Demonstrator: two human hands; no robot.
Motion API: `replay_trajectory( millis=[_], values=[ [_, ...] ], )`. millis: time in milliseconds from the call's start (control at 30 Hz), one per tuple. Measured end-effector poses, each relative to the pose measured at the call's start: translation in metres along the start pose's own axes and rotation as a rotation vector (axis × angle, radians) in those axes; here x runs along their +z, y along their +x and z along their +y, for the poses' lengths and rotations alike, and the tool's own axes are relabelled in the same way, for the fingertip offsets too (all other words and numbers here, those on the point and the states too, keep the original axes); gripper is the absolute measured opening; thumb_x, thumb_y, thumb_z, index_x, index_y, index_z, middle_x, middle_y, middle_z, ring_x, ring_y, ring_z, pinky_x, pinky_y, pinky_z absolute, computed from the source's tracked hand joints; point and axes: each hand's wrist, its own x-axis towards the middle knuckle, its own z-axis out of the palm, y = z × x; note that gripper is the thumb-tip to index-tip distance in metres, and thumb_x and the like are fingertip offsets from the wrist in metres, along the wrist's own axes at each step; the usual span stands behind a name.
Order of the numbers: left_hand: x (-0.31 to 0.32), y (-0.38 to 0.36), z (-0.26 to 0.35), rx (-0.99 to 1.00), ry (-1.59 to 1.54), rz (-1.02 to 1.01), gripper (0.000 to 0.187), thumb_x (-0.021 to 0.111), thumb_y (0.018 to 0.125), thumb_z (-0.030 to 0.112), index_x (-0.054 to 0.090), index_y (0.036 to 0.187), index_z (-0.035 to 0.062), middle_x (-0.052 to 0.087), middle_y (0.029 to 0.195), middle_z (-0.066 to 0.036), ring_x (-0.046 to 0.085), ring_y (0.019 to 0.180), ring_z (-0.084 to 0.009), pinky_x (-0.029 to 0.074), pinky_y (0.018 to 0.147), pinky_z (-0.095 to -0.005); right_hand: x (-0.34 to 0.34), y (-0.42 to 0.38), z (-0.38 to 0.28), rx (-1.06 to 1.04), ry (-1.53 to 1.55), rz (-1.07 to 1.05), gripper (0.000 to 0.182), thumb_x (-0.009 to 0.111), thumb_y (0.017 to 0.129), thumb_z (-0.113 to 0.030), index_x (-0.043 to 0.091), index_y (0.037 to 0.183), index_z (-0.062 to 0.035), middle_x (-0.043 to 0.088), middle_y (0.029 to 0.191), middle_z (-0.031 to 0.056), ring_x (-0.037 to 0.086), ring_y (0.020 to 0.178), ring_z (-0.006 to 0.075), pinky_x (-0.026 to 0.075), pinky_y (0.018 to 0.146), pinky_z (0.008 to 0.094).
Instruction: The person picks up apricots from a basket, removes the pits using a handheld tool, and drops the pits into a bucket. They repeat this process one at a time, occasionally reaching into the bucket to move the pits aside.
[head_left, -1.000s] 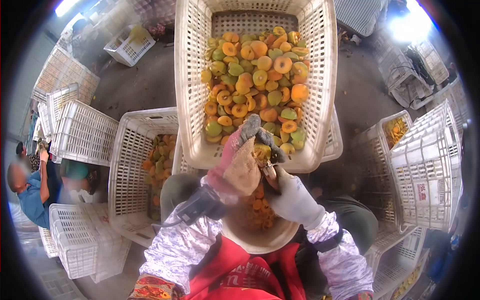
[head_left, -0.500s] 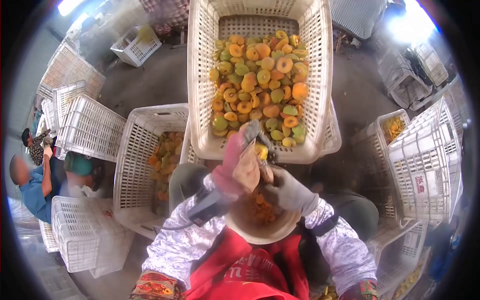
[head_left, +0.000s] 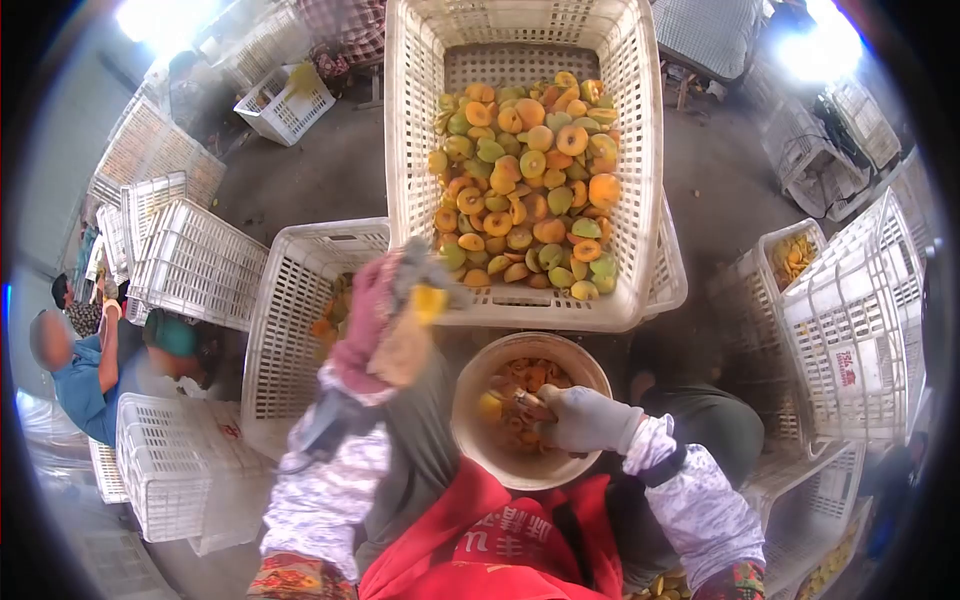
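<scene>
My left hand (head_left: pixel 368 315), in a pinkish-grey glove with a tan patch, is closed around a yellow piece of fruit (head_left: pixel 430 303). It is blurred by motion at the near left corner of the crate (head_left: pixel 400 150) of halved peaches (head_left: pixel 520 180). My right hand (head_left: pixel 592 420), gloved in grey, grips a small tool (head_left: pixel 535 402) with a light handle; its working end is hard to make out. That tool is over a round bucket (head_left: pixel 462 400) between my knees, which holds orange scraps (head_left: pixel 520 432). A yellow bit (head_left: pixel 490 407) shows near the tool's tip.
Left of my knee stands another white crate (head_left: pixel 275 330) with fruit inside. Stacked crates (head_left: pixel 850 340) rise on the right, and more crates (head_left: pixel 165 465) stand at left. A person in a blue shirt (head_left: pixel 85 385) sits at the far left.
My left hand has swung left, away from the right hand, with the yellow fruit piece. My right hand has dropped lower over the bucket with the tool. The view has shifted slightly.
</scene>
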Motion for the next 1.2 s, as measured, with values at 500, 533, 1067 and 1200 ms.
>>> replay_trajectory(
  millis=[500,533,1067,1200],
  values=[
    [-0.023,0.193,-0.127,0.051,1.279,0.587,0.044,0.065,0.082,0.026,0.056,0.117,0.0018,0.065,0.108,-0.021,0.062,0.102,-0.0384,0.049,0.086,-0.0441,-0.039,-0.004,-0.02,0.08,-0.5,0.559,0.027,0.067,0.082,-0.02,0.056,0.103,-0.0073,0.064,0.071,0.0085,0.064,0.059,0.0284,0.049,0.051,0.0381],
    [-0.02,0.193,-0.13,0.06,1.387,0.665,0.045,0.067,0.079,0.026,0.058,0.116,0.002,0.066,0.108,-0.02,0.062,0.101,-0.0383,0.049,0.086,-0.0446,-0.042,-0.005,-0.02,0.081,-0.48,0.601,0.029,0.066,0.082,-0.02,0.056,0.107,-0.0072,0.064,0.072,0.0087,0.064,0.06,0.0276,0.049,0.051,0.0371],
    [-0.066,0.201,-0.129,-0.052,1.022,0.497,0.043,0.067,0.083,0.02,0.058,0.121,0.0018,0.067,0.108,-0.017,0.065,0.099,-0.029,0.05,0.085,-0.0372,-0.047,0.002,-0.023,-0.033,-0.242,0.848,0.026,0.064,0.085,-0.017,0.054,0.105,-0.0065,0.065,0.072,0.0147,0.065,0.062,0.0325,0.051,0.054,0.0397],
    [-0.063,0.207,-0.136,-0.086,1.175,0.387,0.064,0.071,0.075,0.032,0.05,0.126,-0.0024,0.061,0.114,-0.027,0.059,0.109,-0.0396,0.047,0.094,-0.0422,-0.052,0.008,-0.019,-0.07,-0.168,0.953,0.028,0.064,0.085,-0.016,0.051,0.107,-0.0053,0.065,0.073,0.0153,0.065,0.063,0.0332,0.051,0.054,0.0391]
  ],
)
